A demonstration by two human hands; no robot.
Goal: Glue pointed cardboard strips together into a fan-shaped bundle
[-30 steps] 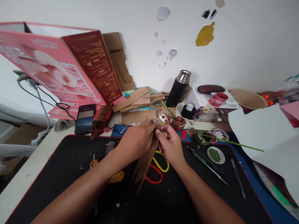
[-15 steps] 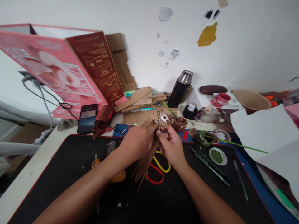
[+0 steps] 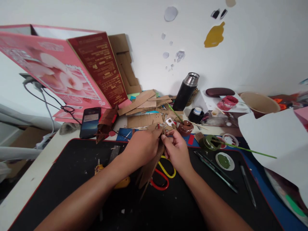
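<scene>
Over the black mat my left hand is closed round a brown cardboard piece that hangs down and toward me. My right hand pinches the top of the same piece, fingertips meeting the left hand's at the upper end. Beneath the hands lie two scissors, one with yellow handles and one with red handles. A yellow utility knife lies under my left forearm.
Cardboard scraps pile up behind the hands. A black flask, a brown paint pot, a green paint jar with a green stick, a phone, a pink box and white paper surround the mat.
The view has shifted slightly; both hands stay together on the cardboard piece with almost no movement.
</scene>
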